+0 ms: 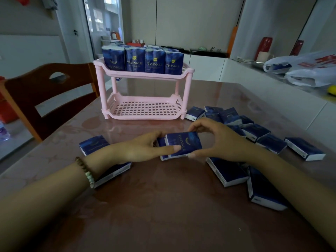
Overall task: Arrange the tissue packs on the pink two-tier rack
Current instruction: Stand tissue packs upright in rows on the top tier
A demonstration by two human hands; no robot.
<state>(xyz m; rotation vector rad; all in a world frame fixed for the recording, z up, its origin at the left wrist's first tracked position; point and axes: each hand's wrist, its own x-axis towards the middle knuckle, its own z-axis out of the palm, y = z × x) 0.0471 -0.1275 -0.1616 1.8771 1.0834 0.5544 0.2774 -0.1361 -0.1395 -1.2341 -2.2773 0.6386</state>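
The pink two-tier rack (pixel 145 116) stands at the far middle of the table. Its top tier is filled with upright blue tissue packs (pixel 143 60); its bottom tier holds nothing. In front of the rack, my left hand (pixel 143 148) and my right hand (pixel 216 140) grip from either side a small stack of tissue packs (pixel 183 145) just above the table. Several loose packs (pixel 254 133) lie scattered to the right. Two more packs (pixel 93 144) lie under and behind my left wrist.
A wooden chair (pixel 45 91) stands at the table's left side. A white counter on the right carries plastic bags (pixel 309 70), one with packs inside. The glossy brown table (pixel 163 206) stretches toward me.
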